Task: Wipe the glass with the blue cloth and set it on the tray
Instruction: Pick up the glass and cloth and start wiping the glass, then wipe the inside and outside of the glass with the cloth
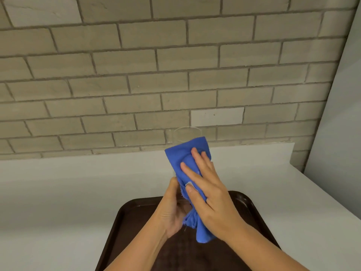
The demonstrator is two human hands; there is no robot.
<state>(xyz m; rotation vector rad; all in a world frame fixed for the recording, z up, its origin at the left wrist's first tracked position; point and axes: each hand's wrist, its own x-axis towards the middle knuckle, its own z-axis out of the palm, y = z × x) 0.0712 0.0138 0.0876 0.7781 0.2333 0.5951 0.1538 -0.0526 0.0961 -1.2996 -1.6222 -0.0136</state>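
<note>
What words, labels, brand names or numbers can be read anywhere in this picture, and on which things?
None: no writing shows in this view.
Clear drinking glass: no print on its bare upper part; the rest is covered.
Blue microfibre cloth: a small pale tag by the right hand, too small to read.
Dark brown plastic tray: plain.
Grey brick wall and white counter: no signs.

White counter carries a dark brown tray, seemingly bare.
</note>
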